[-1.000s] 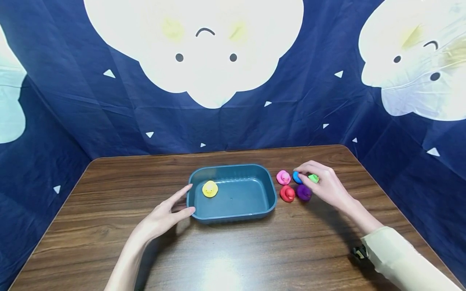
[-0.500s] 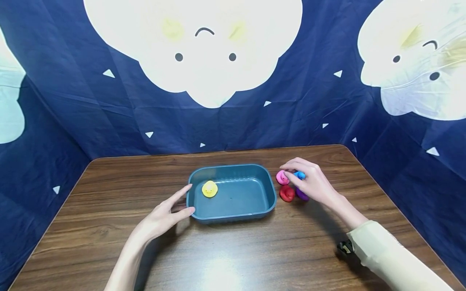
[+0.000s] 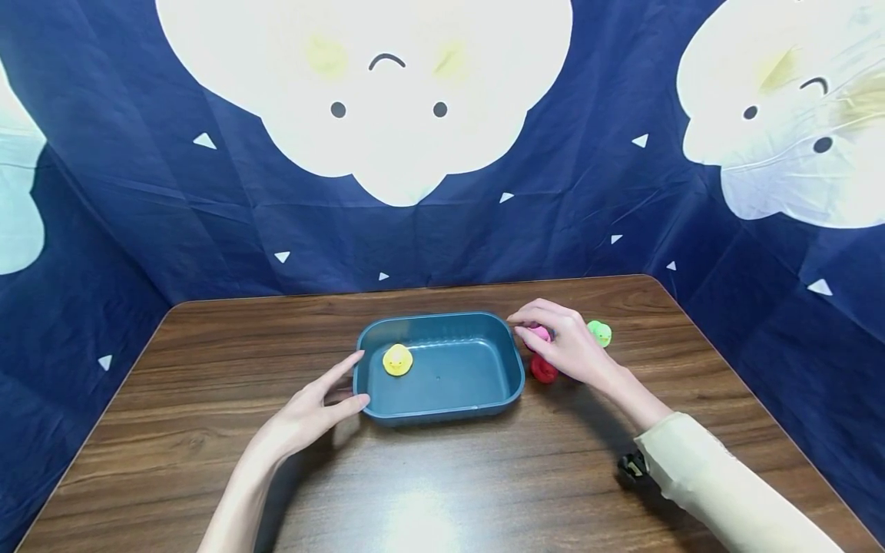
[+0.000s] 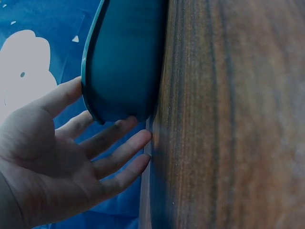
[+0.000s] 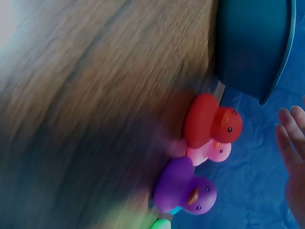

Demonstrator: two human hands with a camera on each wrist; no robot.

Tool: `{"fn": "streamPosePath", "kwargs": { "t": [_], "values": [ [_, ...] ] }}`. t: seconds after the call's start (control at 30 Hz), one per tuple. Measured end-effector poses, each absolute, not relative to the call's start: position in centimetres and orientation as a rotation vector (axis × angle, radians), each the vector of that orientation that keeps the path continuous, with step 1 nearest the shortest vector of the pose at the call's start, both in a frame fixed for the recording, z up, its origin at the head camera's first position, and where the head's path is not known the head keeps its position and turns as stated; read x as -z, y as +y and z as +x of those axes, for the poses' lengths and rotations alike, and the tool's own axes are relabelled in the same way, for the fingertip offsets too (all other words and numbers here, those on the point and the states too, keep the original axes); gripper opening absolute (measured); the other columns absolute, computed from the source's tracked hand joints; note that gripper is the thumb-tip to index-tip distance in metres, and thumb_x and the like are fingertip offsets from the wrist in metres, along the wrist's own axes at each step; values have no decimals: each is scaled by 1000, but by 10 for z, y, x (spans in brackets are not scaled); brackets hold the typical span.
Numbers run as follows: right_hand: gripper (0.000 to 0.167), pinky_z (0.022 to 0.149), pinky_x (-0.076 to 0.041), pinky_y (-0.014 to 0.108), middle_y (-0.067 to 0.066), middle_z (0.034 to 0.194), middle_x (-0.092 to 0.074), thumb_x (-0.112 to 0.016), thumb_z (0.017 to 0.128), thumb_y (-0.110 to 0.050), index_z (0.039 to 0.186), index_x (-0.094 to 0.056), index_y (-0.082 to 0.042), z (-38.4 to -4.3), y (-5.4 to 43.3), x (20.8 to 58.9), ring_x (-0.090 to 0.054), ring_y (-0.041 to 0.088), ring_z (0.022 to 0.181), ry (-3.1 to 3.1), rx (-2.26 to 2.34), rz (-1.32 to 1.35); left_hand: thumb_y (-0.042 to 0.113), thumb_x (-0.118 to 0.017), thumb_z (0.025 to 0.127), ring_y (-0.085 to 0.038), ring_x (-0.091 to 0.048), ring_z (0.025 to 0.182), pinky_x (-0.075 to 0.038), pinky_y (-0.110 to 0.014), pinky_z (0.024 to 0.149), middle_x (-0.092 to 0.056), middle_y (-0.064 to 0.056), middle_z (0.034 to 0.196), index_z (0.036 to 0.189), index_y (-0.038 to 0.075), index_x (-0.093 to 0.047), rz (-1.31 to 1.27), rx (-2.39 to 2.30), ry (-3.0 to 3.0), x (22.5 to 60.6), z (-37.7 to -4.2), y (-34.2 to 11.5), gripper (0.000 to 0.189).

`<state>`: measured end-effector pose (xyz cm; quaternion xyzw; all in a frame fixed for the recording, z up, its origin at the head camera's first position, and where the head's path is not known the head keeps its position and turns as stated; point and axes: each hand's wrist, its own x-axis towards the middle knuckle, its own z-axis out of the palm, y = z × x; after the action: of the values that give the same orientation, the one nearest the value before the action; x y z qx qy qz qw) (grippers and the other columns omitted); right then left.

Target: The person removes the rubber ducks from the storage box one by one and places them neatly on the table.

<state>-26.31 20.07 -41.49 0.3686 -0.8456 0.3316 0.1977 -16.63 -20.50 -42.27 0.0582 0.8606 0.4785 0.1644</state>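
A dark teal plastic bin (image 3: 439, 407) stands on the table, with a yellow rubber duck (image 3: 397, 360) inside near its left end. My left hand (image 3: 304, 418) rests against the bin's left end, its fingers spread and their tips touching the rim and outer wall. Above the ducks right of the bin, my right hand (image 3: 570, 346) is raised and holds nothing. Below it are a pink duck (image 3: 540, 333) and a red duck (image 3: 543, 369), both partly covered. A purple duck (image 5: 183, 188) and a sliver of a blue one (image 5: 176, 209) show in the right wrist view.
A green duck (image 3: 600, 333) sits on the wooden table (image 3: 484, 476) just right of my right hand. Dark blue cloth (image 3: 387, 246) with white clouds hangs behind the table and along both sides.
My right hand has moved left from over the blue and green ducks to above the pink one, uncovering the green duck. My left hand, the bin and the yellow duck have stayed put.
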Motion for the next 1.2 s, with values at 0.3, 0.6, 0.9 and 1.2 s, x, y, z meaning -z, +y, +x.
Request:
{"fn": "streamPosePath", "kwargs": {
  "t": [0.3,0.6,0.9,1.2],
  "values": [
    [20,83,-60,27,-1,109,-76,-75,93,-6,111,-77,-14,-263,183,414,-70,9,94,-2373,-967,1041,39,-65,101,-36,-52,143,-42,-57,117,-47,-20,159,164,26,-26,168,-1363,2453,424,-167,-206,76],
    [19,73,-60,35,-1,110,-75,-73,95,-8,113,-76,-17,-262,167,412,-70,8,94,-2377,-1001,1070,41,-65,101,-36,-51,144,-41,-58,117,-46,-20,159,164,27,-25,161,-1344,2458,423,-166,-206,76],
    [19,75,-61,39,-3,110,-74,-71,98,-11,114,-76,-18,-264,152,408,-67,6,94,-2405,-1029,1070,41,-65,101,-36,-51,144,-42,-57,117,-44,-20,161,165,26,-25,161,-1343,2457,422,-166,-205,77],
    [19,82,-60,32,-5,110,-73,-71,97,-12,114,-77,-19,-265,137,407,-66,5,94,-2396,-1025,1085,41,-66,101,-36,-52,144,-43,-57,116,-43,-20,161,165,26,-25,169,-1345,2454,423,-166,-206,77]
  ]
}}
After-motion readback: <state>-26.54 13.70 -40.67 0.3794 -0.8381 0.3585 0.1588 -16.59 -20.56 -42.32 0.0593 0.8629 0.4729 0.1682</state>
